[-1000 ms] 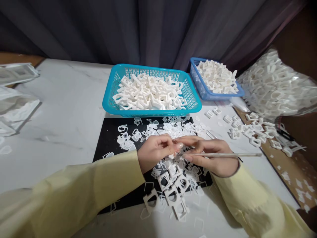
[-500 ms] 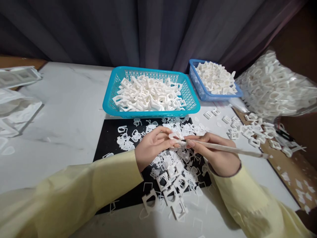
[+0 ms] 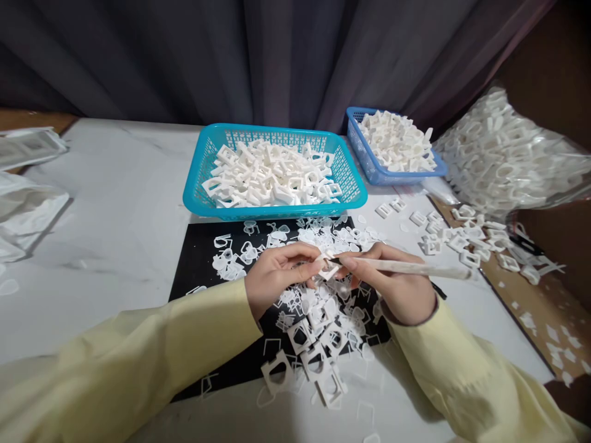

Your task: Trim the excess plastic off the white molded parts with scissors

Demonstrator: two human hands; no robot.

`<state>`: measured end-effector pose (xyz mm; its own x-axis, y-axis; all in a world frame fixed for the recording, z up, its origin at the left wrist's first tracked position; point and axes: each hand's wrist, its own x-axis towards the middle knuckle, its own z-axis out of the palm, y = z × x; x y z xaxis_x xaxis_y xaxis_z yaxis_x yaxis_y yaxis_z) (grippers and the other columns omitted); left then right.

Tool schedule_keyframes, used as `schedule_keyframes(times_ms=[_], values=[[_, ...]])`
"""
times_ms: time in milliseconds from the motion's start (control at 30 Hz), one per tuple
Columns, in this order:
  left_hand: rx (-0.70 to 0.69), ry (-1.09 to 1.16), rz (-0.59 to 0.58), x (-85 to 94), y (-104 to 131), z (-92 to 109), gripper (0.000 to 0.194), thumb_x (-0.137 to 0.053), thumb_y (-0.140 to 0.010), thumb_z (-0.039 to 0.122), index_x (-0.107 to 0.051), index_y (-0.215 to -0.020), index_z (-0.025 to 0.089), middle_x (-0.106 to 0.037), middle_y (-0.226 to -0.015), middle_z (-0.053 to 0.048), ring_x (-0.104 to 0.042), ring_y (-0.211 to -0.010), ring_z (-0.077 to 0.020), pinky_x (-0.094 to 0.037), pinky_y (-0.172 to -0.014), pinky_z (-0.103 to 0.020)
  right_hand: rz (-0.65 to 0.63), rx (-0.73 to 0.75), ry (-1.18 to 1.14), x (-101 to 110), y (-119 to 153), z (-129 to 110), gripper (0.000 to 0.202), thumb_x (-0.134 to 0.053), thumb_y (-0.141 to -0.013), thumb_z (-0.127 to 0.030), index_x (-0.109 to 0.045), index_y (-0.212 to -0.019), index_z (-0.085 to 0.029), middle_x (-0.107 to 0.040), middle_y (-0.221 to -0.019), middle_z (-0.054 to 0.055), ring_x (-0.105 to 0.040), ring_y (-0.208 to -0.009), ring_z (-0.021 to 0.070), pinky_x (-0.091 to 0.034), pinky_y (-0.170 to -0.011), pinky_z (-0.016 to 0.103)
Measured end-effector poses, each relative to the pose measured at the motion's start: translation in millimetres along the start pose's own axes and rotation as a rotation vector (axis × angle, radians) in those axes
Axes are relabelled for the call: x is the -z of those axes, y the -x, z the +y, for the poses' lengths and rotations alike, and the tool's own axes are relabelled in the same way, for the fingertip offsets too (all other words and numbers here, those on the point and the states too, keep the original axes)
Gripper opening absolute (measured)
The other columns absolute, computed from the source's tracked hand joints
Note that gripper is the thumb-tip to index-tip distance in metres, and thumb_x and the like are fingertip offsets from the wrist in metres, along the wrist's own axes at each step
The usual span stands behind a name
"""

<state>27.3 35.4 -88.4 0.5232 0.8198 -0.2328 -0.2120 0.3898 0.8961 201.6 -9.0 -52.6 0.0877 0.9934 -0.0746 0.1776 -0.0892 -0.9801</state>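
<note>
Over the black mat (image 3: 198, 252), my left hand (image 3: 282, 271) pinches a small white plastic part (image 3: 329, 269) between thumb and fingers. My right hand (image 3: 392, 280) is closed around a long whitish pen-like tool (image 3: 415, 267), its tip touching or very close to the part. Thin white scraps (image 3: 295, 298) lie on the mat beneath both hands. Several white frames with round openings (image 3: 316, 360) are grouped nearer to me, partly past the mat's front edge.
Behind the mat stands a teal basket (image 3: 277, 213) full of white parts. A blue basket (image 3: 406, 178) and a clear bag of parts (image 3: 508, 154) are at the back right. Loose parts (image 3: 471, 237) lie at the right; plastic bags (image 3: 28, 206) lie at the left.
The white part between my hands has turned and shows more of its frame. The tool's back end has swung slightly. The whole view has shifted a little.
</note>
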Motion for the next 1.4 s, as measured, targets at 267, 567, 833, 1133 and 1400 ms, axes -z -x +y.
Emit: schedule_keyframes(times_ms=[267,567,833,1133,1400], values=[[-0.004,0.176,-0.162,4.0,0,2,0.009,-0.064,-0.076,0.018,-0.073,-0.073,0.017,-0.059,-0.107,-0.004,-0.054,-0.098,-0.017,-0.041,-0.088,-0.029,-0.24,-0.244,-0.36,-1,-14,17,0.032,-0.074,-0.065,-0.036,-0.048,-0.055,-0.019,-0.068,-0.056,0.0,-0.066,-0.052,0.0133,-0.056,-0.051,0.025],[0.034,0.296,-0.16,7.1,-3,-3,0.008,-0.071,-0.07,0.019,-0.074,-0.077,0.017,-0.071,-0.094,-0.005,-0.06,-0.092,-0.019,-0.037,-0.093,-0.033,-0.296,-0.332,-0.371,-4,-18,22,0.032,-0.074,-0.061,-0.043,-0.057,-0.059,-0.017,-0.07,-0.066,0.002,-0.068,-0.06,0.0133,-0.056,-0.052,0.021],[0.093,0.217,-0.104,3.7,0,0,0.015,-0.064,-0.078,0.017,-0.074,-0.088,0.014,-0.068,-0.112,-0.008,-0.055,-0.11,-0.0207,-0.032,-0.1,-0.031,-0.07,-0.07,-0.115,26,-14,-4,0.015,-0.076,-0.067,-0.022,-0.065,-0.058,-0.019,-0.073,-0.079,0.002,-0.068,-0.081,0.0185,-0.055,-0.064,0.026],[0.184,0.262,-0.099,4.4,0,-4,0.016,-0.069,-0.074,0.018,-0.074,-0.089,0.016,-0.074,-0.095,-0.008,-0.063,-0.097,-0.0212,-0.036,-0.097,-0.035,-0.052,0.26,-0.095,-7,-3,2,0.027,-0.066,-0.076,-0.012,-0.048,-0.056,-0.019,-0.072,-0.089,0.004,-0.067,-0.089,0.0203,-0.055,-0.08,0.038],[0.206,0.274,-0.058,2.8,-1,-3,0.017,-0.072,-0.07,0.016,-0.075,-0.087,0.015,-0.075,-0.084,-0.008,-0.065,-0.089,-0.0197,-0.04,-0.093,-0.033,-0.088,0.278,0.017,-4,-4,4,0.027,-0.065,-0.078,-0.015,-0.047,-0.059,-0.019,-0.071,-0.088,0.006,-0.065,-0.093,0.0194,-0.054,-0.08,0.037]])
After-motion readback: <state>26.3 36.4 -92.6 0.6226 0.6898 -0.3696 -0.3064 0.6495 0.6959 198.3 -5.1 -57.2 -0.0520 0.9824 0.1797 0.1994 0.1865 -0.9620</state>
